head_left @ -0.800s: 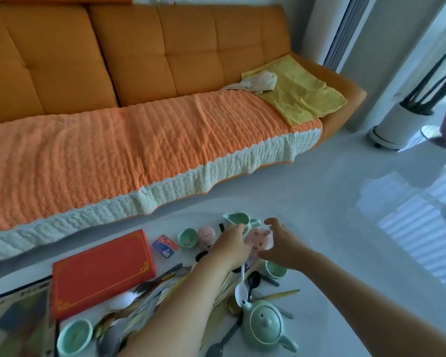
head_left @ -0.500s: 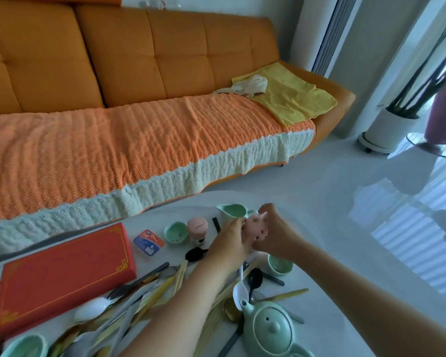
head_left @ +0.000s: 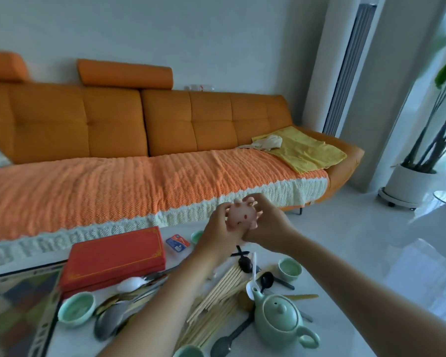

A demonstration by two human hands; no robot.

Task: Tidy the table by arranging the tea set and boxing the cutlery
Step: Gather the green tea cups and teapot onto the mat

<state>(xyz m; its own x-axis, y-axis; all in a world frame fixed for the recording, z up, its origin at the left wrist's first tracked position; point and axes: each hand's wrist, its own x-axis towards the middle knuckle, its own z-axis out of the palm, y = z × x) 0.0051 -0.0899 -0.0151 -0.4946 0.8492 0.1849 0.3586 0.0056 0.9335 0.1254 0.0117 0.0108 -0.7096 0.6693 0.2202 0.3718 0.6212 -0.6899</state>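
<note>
A small pink pig figure (head_left: 241, 215) is lifted above the table, held between both hands. My left hand (head_left: 218, 234) grips it from the left and my right hand (head_left: 267, 224) curls round it from the right. Below, on the white table (head_left: 340, 318), stands a pale green teapot (head_left: 278, 322). Green teacups sit at the left (head_left: 75, 308), the right (head_left: 289, 269), the back (head_left: 196, 236) and the bottom edge (head_left: 188, 352). Chopsticks (head_left: 216, 297), metal spoons (head_left: 111, 323), black spoons (head_left: 266, 279) and a white spoon (head_left: 251, 284) lie scattered. A red box (head_left: 113, 256) lies shut at the left.
A small blue and red card packet (head_left: 177, 242) lies behind the box. A patterned board (head_left: 13, 313) covers the table's left end. An orange sofa (head_left: 139, 161) with a knitted throw runs behind. A potted plant (head_left: 412, 184) stands on the floor at right.
Both hands have raised the pink pig figure off the table and hold it higher. The camera has tilted up, showing more of the sofa and wall.
</note>
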